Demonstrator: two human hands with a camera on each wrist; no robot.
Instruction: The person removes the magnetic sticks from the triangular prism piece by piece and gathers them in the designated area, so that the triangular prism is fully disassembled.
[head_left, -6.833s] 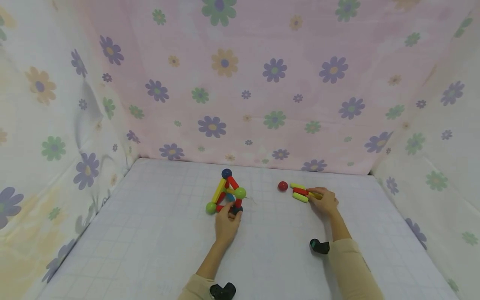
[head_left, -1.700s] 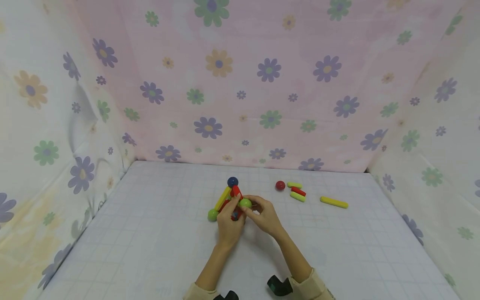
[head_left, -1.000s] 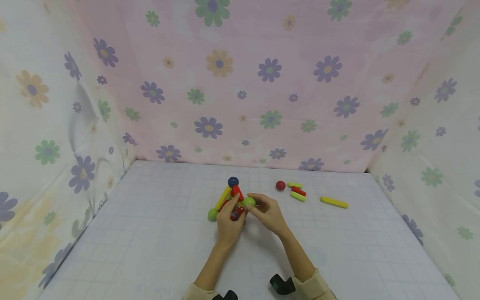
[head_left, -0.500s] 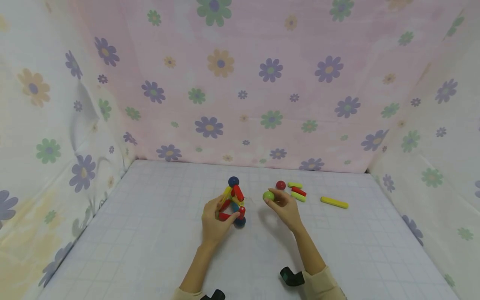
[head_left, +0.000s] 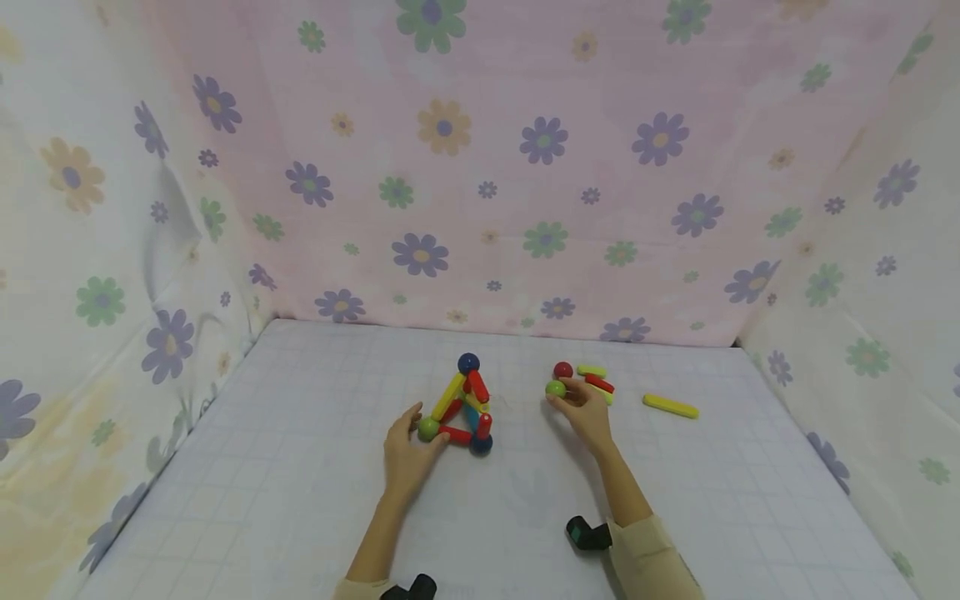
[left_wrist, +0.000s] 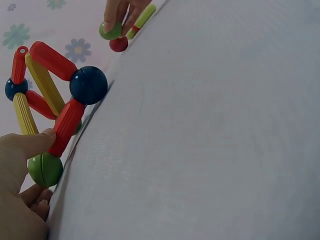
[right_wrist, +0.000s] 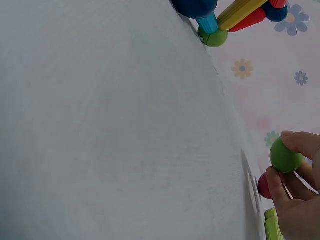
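Observation:
A small frame of red, yellow and blue sticks joined by balls [head_left: 463, 407] stands mid-table, a dark blue ball [head_left: 468, 362] on top. My left hand [head_left: 420, 427] holds its left corner, thumb and fingers around a green ball [head_left: 428, 429]; the left wrist view shows that green ball [left_wrist: 45, 170] under my thumb. My right hand [head_left: 564, 397] pinches a loose green ball [head_left: 556, 388] just in front of a red ball [head_left: 562, 370]. In the right wrist view the green ball [right_wrist: 285, 156] sits between thumb and fingertips, the red ball [right_wrist: 263, 186] behind it.
Loose sticks lie right of the red ball: a yellow-green one [head_left: 592, 371], a red one [head_left: 600, 383] and, farther right, a long yellow one [head_left: 670, 406]. Flowered cloth walls [head_left: 480, 167] close in the white gridded table [head_left: 300, 500] on three sides.
My right hand pulled a green ball off the frame's right side and carried it right, to beside the red ball. My left hand shifted to the frame's left corner.

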